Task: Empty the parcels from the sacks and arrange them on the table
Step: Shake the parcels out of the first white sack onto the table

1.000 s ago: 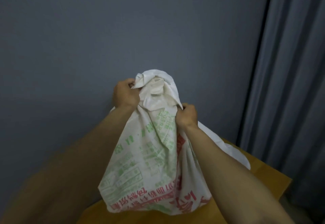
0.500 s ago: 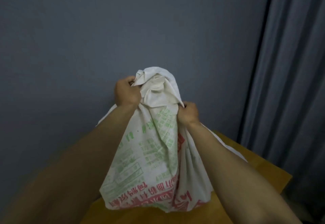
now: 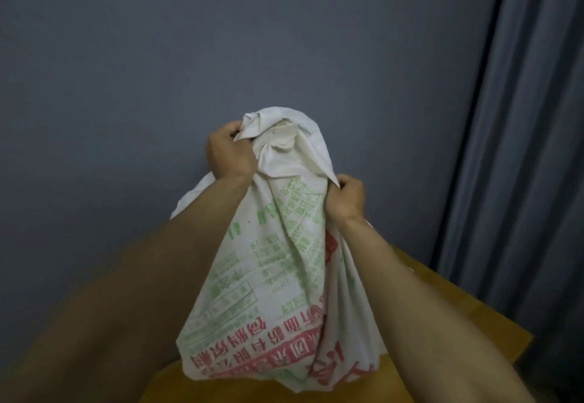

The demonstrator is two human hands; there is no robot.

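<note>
Rising slightly, the soft, limp white woven sack with green and red print (image 3: 271, 263) is hanging upside down over the wooden surface (image 3: 474, 317) at six o'clock; left hand (image 3: 229, 152) and right hand (image 3: 346, 198) are each clenching bunched cloth near its top, the best hold.

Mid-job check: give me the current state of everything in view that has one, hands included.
sack: held up over the table, upside down by its print, bunched at the top; contents hidden.
left hand: shut on the sack's bunched top, higher of the two.
right hand: shut on a fold at the sack's right side.
table: wooden; the visible part is bare, no parcels seen.
curtain: hanging closed at the right.
</note>
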